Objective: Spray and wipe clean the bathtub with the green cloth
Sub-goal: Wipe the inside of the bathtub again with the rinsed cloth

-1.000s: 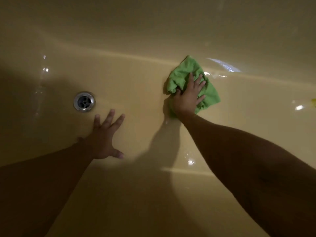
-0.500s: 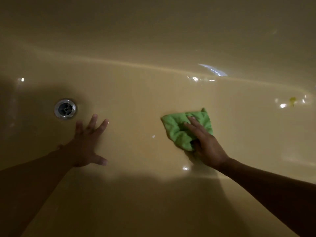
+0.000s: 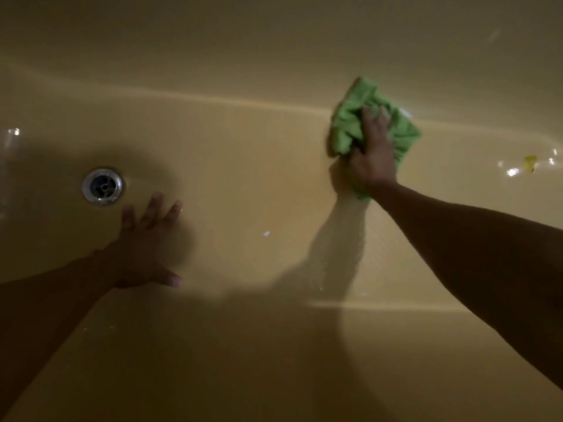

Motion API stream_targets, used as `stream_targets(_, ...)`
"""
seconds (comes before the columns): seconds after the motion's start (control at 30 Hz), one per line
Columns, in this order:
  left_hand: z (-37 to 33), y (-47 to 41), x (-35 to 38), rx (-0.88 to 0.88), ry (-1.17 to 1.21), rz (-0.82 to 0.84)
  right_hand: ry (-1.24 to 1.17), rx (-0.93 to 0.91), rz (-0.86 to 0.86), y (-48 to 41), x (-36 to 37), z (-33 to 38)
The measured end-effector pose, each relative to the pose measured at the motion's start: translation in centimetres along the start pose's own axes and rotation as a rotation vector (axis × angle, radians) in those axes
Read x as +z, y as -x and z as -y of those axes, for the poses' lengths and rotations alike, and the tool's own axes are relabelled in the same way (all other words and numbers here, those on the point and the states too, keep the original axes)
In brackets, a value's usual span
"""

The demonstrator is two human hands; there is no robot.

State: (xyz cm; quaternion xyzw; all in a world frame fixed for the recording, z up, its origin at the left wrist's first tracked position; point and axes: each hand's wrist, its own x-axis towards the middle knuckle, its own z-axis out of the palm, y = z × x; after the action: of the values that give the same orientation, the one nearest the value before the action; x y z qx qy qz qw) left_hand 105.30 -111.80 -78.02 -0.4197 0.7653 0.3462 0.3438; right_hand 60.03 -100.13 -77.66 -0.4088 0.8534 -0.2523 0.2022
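I look down into a cream-yellow bathtub (image 3: 243,147) in dim light. A crumpled green cloth (image 3: 350,123) lies against the tub floor where it curves up into the far wall. My right hand (image 3: 373,150) presses flat on the cloth with its fingers stretched toward the far wall. My left hand (image 3: 143,248) rests on the tub floor with fingers spread, just below and to the right of the drain. It holds nothing. No spray bottle is in view.
A round metal drain (image 3: 102,186) sits in the tub floor at the left. A small yellow speck (image 3: 530,162) lies at the far right beside bright wet glints. My arms cast dark shadows over the near tub floor.
My right hand has pushed the green cloth away from me, from the middle of the tub floor up to the foot of the far wall. My left hand stays planted by the drain.
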Motion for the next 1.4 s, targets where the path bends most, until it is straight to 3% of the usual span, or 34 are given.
stream_targets(0.2,-1.4,0.4,-0.2,-0.027,-0.029,-0.03,0.182,-0.443,0.424,8.0,2.5,-0.5)
stream_targets(0.37,-0.6,0.2,-0.1,0.008,-0.155,-0.032,0.295,-0.65,0.576,16.1,0.0,-3.9)
stream_targets(0.5,0.7,1.0,0.0,0.018,-0.147,0.012,0.322,-0.738,0.693,16.3,0.3,-3.1)
stream_targets(0.67,2.2,3.3,1.9,-0.242,-0.081,-0.049,0.295,-0.736,0.672,13.6,5.5,2.8)
stream_targets(0.87,1.6,4.0,0.7,-0.258,-0.083,-0.001,0.2,-0.742,0.555,11.1,13.8,12.6)
stream_targets(1.07,2.2,4.4,0.6,-0.225,-0.018,-0.025,0.222,-0.995,0.724,14.2,10.2,7.5)
stream_targets(1.23,2.1,4.2,0.3,-0.226,-0.04,-0.006,0.256,-0.868,0.744,15.3,3.2,-0.2)
stream_targets(1.4,2.6,4.1,0.4,-0.216,-0.041,0.007,0.306,-0.484,0.5,11.6,0.5,-3.7)
